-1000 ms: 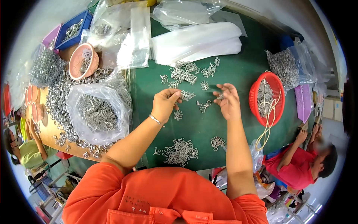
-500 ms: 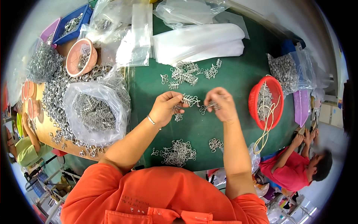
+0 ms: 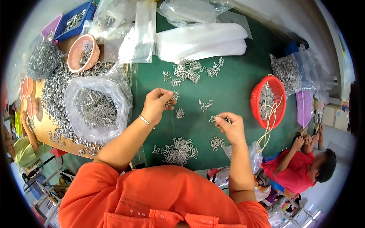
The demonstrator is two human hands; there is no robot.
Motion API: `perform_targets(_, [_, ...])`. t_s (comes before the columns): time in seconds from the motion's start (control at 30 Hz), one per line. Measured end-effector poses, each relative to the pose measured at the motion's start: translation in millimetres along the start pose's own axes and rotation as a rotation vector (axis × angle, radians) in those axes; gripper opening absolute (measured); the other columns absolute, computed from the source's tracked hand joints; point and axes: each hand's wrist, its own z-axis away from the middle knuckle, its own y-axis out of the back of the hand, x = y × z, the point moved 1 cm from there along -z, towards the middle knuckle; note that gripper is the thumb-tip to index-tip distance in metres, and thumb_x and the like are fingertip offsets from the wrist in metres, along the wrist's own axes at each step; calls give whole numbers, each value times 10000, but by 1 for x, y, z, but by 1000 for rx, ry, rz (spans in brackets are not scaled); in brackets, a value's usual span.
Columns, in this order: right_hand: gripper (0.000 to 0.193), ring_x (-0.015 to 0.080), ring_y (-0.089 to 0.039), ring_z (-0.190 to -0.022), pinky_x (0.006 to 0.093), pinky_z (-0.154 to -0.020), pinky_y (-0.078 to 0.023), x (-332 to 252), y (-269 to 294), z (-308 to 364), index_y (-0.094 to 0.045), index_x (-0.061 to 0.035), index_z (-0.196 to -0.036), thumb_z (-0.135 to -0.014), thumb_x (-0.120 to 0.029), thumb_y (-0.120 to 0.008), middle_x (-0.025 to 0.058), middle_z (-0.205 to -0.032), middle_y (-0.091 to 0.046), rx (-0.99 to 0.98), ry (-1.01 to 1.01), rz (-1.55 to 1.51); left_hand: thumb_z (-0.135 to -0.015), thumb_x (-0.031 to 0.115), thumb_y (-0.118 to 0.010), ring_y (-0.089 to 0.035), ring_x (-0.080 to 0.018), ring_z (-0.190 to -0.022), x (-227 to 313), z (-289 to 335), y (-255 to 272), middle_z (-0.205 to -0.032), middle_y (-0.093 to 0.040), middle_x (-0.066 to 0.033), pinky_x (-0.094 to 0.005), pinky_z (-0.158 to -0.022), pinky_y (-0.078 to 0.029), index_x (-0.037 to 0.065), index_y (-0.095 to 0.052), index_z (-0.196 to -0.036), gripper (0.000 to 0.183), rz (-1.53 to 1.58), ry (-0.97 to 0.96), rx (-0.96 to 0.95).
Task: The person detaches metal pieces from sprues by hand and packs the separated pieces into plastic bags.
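Note:
My left hand (image 3: 156,103) is closed around a branched grey metal piece (image 3: 174,98), whose end sticks out past the fingertips. Lower and to the right, my right hand (image 3: 232,127) pinches a small grey metal ring piece (image 3: 213,118) between thumb and fingers. Between the hands, a few loose ring pieces (image 3: 206,105) and a small branched cluster (image 3: 180,113) lie on the green table (image 3: 152,79). Beyond them is a pile of branched metal pieces (image 3: 187,70). Closer to my body sit a larger heap of ring pieces (image 3: 179,152) and a smaller one (image 3: 217,143).
A red basket (image 3: 281,104) with metal pieces and a cord stands right. At left, a clear bag (image 3: 72,114) of metal pieces sits among loose rings (image 3: 57,98) and a pink bowl (image 3: 76,57). White plastic sheets (image 3: 201,41) lie at the back. Two people work at the sides.
My hands have moved apart, the left drawing back leftward and the right coming down toward me. Loose ring pieces now show on the table where my right hand was.

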Motion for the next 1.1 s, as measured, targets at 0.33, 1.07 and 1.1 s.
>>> perform_targets(0.33, [167, 197, -586, -689, 308, -643, -460, 45, -10, -28, -651, -26, -876, -763, -150, -653, 85, -814, -643, 126, 143, 626, -865, 87, -520, -590, -171, -792, -18, 51, 1, -879, -595, -91, -278, -660, -499, 26, -527, -1025, 172, 250, 221, -142])
perform_targets(1.07, [93, 55, -509, -569, 187, -461, -384, 45, 31, 65, -637, -15, -815, -727, -21, -667, 8, -693, -579, 35, -44, 68, -847, 82, -537, -583, -194, -870, -29, 101, 26, -967, -589, -123, -293, -733, -493, 20, -509, -1039, 204, 309, 197, -147])
perform_targets(1.1, [87, 45, -501, -551, 179, -423, -352, 45, 16, 68, -643, -27, -808, -727, -34, -670, 12, -687, -585, -7, -40, 80, -841, 70, -533, -581, -214, -903, -30, 104, 27, -994, -586, -138, -305, -755, -494, 14, -505, -1037, 206, 356, 199, -181])
